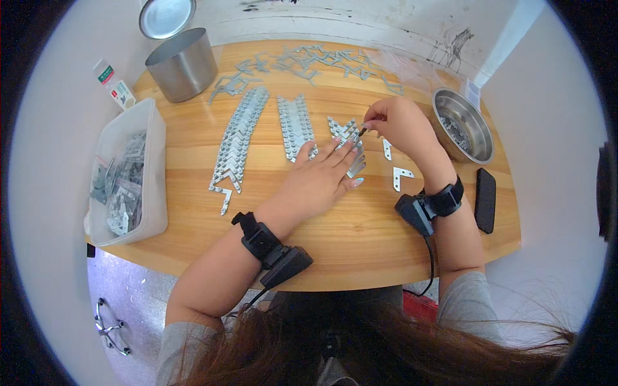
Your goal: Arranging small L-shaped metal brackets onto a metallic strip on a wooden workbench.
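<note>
My left hand (322, 180) lies flat with its fingers spread, pressing on a short row of nested metal corner brackets (340, 128). At that row's right side my right hand (405, 128) pinches a small dark piece (362, 132), too small to name. Two longer rows of nested brackets, one in the middle (296, 125) and one on the left (236, 138), carry small round pieces in their holes. A loose L-shaped corner bracket (402, 177) and another bracket (387, 149), partly hidden, lie just below my right hand.
Loose brackets (315, 58) are scattered along the table's back. A steel bowl (479, 132) of small dark parts and a black phone (485, 201) are on the right. On the left stand a metal pot (183, 67), a bottle (114, 83) and a plastic bin (154, 174) of bagged parts.
</note>
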### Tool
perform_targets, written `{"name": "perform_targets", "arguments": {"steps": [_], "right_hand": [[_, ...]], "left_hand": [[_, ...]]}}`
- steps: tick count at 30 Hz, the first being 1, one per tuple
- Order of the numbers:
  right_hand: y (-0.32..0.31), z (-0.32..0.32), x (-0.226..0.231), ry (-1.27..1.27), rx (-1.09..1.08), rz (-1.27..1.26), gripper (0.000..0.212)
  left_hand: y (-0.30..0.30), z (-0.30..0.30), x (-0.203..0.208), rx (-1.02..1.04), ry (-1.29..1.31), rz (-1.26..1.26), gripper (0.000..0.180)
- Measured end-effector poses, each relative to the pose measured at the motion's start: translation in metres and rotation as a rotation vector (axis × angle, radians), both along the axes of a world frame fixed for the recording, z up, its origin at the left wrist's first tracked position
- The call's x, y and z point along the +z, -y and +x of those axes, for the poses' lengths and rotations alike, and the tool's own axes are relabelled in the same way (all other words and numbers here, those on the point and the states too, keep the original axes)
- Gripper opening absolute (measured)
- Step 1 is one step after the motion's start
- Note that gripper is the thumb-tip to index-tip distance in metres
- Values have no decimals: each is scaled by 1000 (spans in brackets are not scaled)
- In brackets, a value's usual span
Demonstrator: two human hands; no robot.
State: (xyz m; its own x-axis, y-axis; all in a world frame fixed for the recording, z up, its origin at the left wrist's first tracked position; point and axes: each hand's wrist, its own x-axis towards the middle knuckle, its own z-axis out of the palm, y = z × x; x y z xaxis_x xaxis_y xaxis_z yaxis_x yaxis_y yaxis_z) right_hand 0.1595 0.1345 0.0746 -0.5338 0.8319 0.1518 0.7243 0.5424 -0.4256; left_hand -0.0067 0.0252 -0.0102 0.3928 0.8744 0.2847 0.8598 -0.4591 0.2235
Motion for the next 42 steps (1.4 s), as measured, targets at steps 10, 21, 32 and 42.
{"name": "perform_targets", "arguments": {"steps": [10, 21, 32, 42], "right_hand": [[14, -17, 2, 277, -128, 202, 25], [-4, 3, -6, 87, 91, 166, 30], [-2, 3, -1, 47, 131, 90, 24], [-19, 25, 12, 35, -191, 251, 29]], "left_hand": [[-1, 0, -1, 0, -2, 3, 49], [-2, 4, -3, -12, 30, 31, 48], [-2, 3, -4, -2, 9, 27, 50], [-1, 2, -2, -3, 9, 9, 48]]}}
